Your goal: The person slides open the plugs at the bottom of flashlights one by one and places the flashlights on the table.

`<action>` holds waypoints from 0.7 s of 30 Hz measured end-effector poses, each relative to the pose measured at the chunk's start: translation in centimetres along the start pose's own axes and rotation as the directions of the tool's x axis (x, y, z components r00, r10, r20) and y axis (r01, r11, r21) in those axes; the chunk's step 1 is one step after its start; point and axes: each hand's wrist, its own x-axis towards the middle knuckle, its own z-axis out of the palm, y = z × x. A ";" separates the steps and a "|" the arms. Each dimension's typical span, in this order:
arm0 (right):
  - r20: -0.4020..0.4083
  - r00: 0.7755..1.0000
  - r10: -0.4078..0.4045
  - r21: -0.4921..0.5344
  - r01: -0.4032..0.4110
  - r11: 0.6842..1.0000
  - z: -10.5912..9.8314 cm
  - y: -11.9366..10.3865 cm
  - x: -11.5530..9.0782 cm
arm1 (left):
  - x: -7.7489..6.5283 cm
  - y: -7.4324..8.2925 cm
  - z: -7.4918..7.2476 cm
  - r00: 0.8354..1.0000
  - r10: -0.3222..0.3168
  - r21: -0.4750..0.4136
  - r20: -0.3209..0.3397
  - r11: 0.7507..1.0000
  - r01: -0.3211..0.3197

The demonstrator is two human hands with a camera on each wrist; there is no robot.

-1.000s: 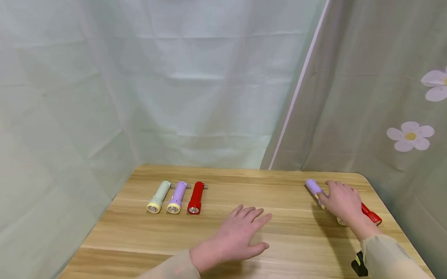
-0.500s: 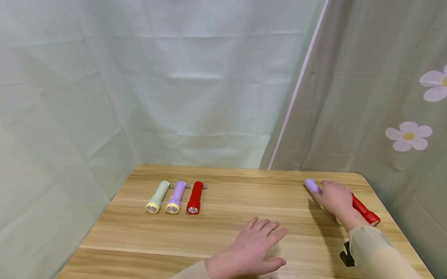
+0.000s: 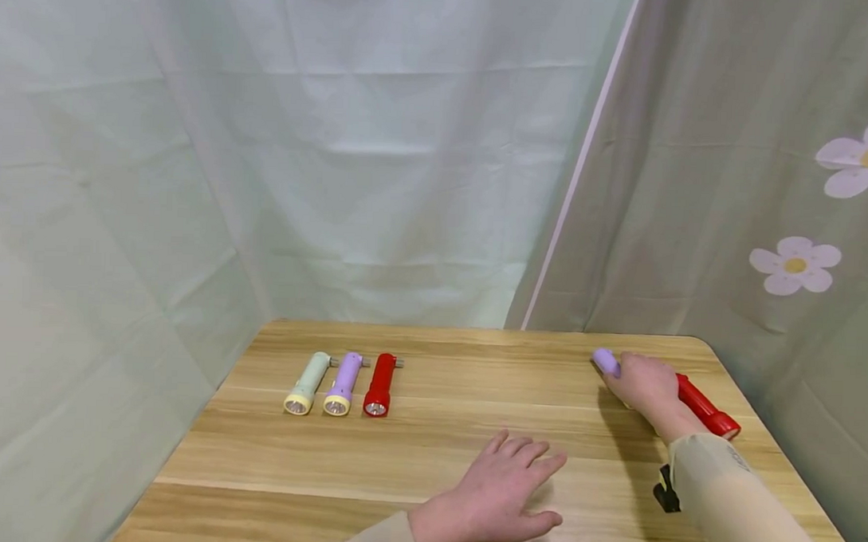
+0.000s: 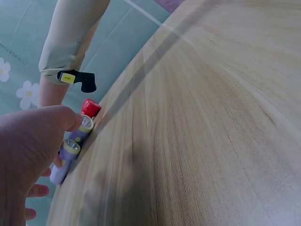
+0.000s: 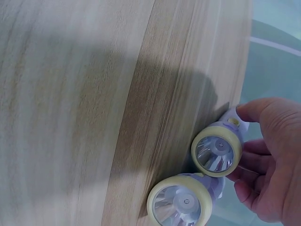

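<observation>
At the right of the table, my right hand (image 3: 644, 387) holds a purple flashlight (image 3: 606, 361); its rear end shows beyond the thumb. In the right wrist view the thumb lies on one side of this flashlight (image 5: 217, 148) and the curled fingers on the other. Beside it lies a second flashlight with a yellow rim (image 5: 181, 202); its body is mostly hidden. A red flashlight (image 3: 705, 408) lies just right of the hand. My left hand (image 3: 501, 493) hovers palm down over the front middle of the table, fingers spread, holding nothing.
Three flashlights lie in a row at the left: mint (image 3: 310, 382), purple (image 3: 345, 383) and red (image 3: 381, 385), lenses facing the front. The wooden table (image 3: 466, 368) ends against hanging cloth (image 3: 408, 182) at the back and sides.
My right hand has moved slightly left and closed round the purple flashlight, uncovering more of the red one. My left hand has drifted right and towards the front, still spread.
</observation>
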 end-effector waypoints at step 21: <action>-0.041 0.989 -0.145 -0.043 0.144 0.989 0.8 -2.0 -1.1 | -0.6 -0.8 0.1 0.999 -0.033 -0.009 0.037 0.999 0.033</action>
